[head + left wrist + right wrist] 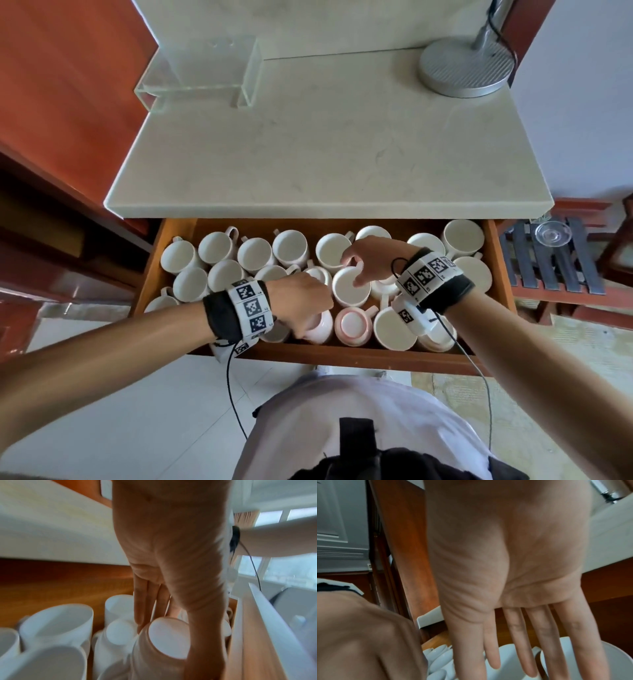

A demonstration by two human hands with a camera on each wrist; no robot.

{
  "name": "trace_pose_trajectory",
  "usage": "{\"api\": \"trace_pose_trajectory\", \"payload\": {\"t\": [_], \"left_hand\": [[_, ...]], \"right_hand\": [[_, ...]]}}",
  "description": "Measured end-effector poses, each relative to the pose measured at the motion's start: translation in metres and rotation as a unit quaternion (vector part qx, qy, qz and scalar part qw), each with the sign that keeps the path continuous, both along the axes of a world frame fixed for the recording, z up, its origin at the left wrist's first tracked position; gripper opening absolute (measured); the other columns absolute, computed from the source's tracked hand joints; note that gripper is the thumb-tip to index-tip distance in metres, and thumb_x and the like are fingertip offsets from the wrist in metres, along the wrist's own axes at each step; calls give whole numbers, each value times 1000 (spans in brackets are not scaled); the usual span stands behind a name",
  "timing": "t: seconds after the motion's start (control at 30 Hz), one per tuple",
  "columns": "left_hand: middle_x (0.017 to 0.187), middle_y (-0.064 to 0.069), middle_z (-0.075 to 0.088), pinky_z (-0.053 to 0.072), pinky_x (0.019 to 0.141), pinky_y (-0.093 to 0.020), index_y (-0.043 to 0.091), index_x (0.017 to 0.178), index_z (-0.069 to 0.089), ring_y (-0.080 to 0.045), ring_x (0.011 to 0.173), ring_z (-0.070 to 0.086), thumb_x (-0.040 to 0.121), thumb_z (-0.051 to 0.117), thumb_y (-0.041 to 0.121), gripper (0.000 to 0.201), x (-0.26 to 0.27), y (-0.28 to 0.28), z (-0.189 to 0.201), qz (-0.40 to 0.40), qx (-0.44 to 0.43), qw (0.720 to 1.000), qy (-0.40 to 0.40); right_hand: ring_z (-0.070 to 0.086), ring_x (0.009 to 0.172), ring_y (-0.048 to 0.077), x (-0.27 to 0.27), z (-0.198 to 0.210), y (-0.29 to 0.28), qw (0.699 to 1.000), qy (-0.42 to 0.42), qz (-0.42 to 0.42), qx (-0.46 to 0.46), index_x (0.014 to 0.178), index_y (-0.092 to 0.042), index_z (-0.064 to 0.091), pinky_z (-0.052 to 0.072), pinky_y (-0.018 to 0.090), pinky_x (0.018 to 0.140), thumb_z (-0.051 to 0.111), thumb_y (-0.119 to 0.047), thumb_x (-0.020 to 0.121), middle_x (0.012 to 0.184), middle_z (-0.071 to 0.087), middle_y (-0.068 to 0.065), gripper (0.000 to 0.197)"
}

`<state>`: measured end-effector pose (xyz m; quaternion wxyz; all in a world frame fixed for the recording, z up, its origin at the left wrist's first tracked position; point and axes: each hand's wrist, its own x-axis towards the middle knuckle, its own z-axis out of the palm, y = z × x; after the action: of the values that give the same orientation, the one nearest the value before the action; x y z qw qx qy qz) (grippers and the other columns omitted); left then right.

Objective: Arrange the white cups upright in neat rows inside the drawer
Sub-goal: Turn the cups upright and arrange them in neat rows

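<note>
Head view shows the drawer (498,274) packed with cups (255,255), upright in the far rows, several inverted near the front. Left hand (303,301) curls round an upturned cup (320,329) at the near edge; right hand (368,260), fingers relaxed and spread, rests fingertips on an upright cup (351,287) mid-drawer. Turning the gripped cup in such a crowd could likely knock its neighbours or chip a handle, and the two hands, close together, may collide
</note>
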<state>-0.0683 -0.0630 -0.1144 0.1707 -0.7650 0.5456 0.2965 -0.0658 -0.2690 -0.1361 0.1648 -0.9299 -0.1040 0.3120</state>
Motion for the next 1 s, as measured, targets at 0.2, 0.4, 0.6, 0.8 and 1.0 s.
{"api": "trace_pose_trajectory", "payload": {"t": [0.2, 0.4, 0.6, 0.8, 1.0], "left_hand": [[80, 11, 59, 39, 54, -24, 27, 94, 63, -9, 69, 55, 68, 81, 40, 34, 22, 20, 37, 85, -109, 990, 31], [98, 19, 65, 56, 76, -35, 36, 109, 66, -5, 88, 64, 59, 84, 50, 55, 33, 47, 40, 288, -299, 910, 18], [131, 3, 64, 51, 98, -34, 12, 137, 61, -14, 119, 61, 69, 91, 30, 76, 14, 53, 21, 350, -485, 800, -41], [139, -5, 62, 51, 103, -36, 5, 141, 58, -22, 123, 61, 77, 86, 25, 72, 0, 46, 14, 329, -537, 770, -98], [148, -2, 53, 47, 109, -35, 7, 146, 52, -17, 136, 52, 78, 91, 24, 80, 2, 51, 12, 353, -557, 751, -27]], "right_hand": [[61, 113, 19, 6, 14, 2, 999, -21, -41, 27, 137, -27, 59, 47, 32, 92, 78, -38, 84, 127, 60, -3, 57], [67, 94, 10, 10, 38, 3, 980, -40, -141, 134, 129, -40, 59, 54, 28, 83, 68, -54, 89, 122, 63, -10, 44], [74, 95, 21, 10, 53, 14, 922, 64, -256, 285, 118, -30, 64, 61, 47, 85, 55, -58, 97, 111, 69, -1, 36], [75, 98, 28, 10, 60, 25, 818, 149, -341, 438, 126, -22, 66, 61, 46, 87, 60, -59, 94, 112, 74, 9, 49], [73, 99, 19, 15, 62, 28, 834, 42, -374, 404, 119, -24, 70, 60, 33, 78, 88, -49, 71, 106, 74, 0, 57]]}}
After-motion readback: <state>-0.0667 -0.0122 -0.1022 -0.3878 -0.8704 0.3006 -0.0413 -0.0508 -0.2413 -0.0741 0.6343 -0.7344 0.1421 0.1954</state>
